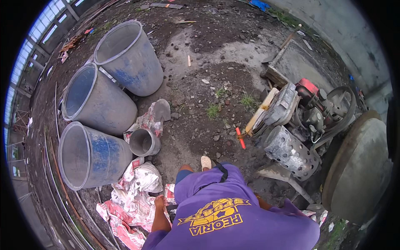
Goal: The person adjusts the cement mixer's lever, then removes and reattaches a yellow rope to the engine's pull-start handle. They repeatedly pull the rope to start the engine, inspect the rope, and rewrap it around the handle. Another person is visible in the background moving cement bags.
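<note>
My left hand (160, 202) hangs low beside my purple shirt, its fingers curled. Something small and dark lies right by it, and whether the fingers hold anything is too small to make out. Next to this hand are crumpled red and white sacks (127, 203) on the ground. On the other side a bit of my right forearm (263, 203) shows at the shirt's edge, and the shirt covers the hand. A grey bucket (144, 142) stands just beyond the sacks, with a shovel blade (162, 110) behind it.
Three large grey drums, including a near drum (106, 156), line the left. At the right are an engine (314, 112), a perforated metal cylinder (291, 152) and a big round disc (358, 162). An orange-red stick (241, 138) lies on rough, stony dirt.
</note>
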A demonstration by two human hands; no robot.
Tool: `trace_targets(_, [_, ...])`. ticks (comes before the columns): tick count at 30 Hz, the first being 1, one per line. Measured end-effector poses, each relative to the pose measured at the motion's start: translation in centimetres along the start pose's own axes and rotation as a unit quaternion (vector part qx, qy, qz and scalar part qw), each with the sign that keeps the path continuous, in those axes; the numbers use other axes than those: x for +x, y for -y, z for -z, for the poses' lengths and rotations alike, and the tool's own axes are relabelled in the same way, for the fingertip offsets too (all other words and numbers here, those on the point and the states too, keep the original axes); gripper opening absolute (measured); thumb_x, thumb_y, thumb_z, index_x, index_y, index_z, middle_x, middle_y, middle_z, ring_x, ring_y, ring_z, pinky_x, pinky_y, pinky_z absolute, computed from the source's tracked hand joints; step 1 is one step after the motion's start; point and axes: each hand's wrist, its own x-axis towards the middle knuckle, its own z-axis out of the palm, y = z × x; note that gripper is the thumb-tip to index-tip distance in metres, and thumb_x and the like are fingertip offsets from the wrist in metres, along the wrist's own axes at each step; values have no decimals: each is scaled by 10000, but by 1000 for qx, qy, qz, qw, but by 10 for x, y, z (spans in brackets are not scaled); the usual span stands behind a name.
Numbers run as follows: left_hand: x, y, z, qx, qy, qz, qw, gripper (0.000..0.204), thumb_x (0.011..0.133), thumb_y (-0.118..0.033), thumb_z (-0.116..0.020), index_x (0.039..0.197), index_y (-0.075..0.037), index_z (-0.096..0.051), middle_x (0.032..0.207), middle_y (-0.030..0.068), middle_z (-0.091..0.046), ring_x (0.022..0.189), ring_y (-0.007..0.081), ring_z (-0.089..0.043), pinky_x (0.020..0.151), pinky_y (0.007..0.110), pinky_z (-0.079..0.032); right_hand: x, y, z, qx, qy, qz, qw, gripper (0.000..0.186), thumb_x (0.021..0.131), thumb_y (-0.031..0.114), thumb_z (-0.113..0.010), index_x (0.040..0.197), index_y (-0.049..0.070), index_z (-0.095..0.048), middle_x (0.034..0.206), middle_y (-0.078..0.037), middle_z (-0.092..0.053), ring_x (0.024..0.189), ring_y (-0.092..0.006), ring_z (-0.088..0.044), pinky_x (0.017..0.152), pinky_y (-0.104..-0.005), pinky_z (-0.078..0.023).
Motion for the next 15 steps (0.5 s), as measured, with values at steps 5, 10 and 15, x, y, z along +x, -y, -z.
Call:
trace_targets(5, [39,-100,-20,113,122,10,986,137,964,-184,-517,968,-120,-638,775,34,-613,600,194,-584,506,351,-495,39,105,-3,164,-110,-143,970,396,851,355,-750,1134,79,-741,1067,-99,-768,982,-317,-719,888,-405,-543])
trace_targets(10, [167,-293,-131,307,355,-249,847,92,955,-122,-532,933,-125,-621,753,18,-607,700,170,-614,520,348,-487,62,219,-50,406,-295,-281,818,294,825,254,-791,1016,34,-748,927,-91,-755,862,-194,-680,784,-343,-539])
trace_targets(15, [265,-575,-356,500,148,-210,827,166,1055,-237,-500,1027,-147,-637,670,49,-631,457,129,-537,348,273,-370,62,362,-98,478,-266,-302,781,413,844,382,-755,1084,45,-752,1073,-160,-744,1001,-291,-696,871,-392,-532])
